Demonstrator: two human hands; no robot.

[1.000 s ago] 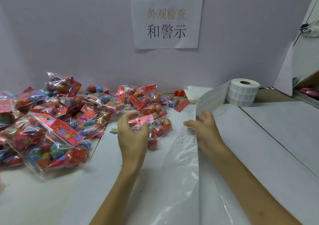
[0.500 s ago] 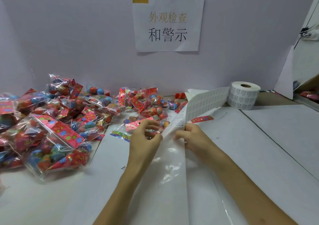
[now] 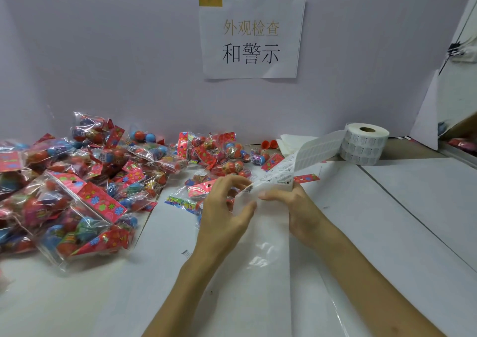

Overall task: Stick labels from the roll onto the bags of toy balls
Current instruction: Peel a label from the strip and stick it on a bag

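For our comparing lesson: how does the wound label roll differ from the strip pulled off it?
The roll is wound tight and stands on end, untouched; the strip runs loose through the air, curving down to the right hand, which holds it. Both are white with rows of small printed labels.

A white paper sign [image 3: 251, 37] with printed Chinese characters hangs on the pale wall [image 3: 103, 52], with yellow tape [image 3: 210, 0] on its top left corner. Below the sign, where the wall meets the white table [image 3: 413, 207], lie two orange caps [image 3: 269, 144]. Below its right edge lies folded white paper [image 3: 291, 143]. Far right of the sign stands a white board [image 3: 426, 119].
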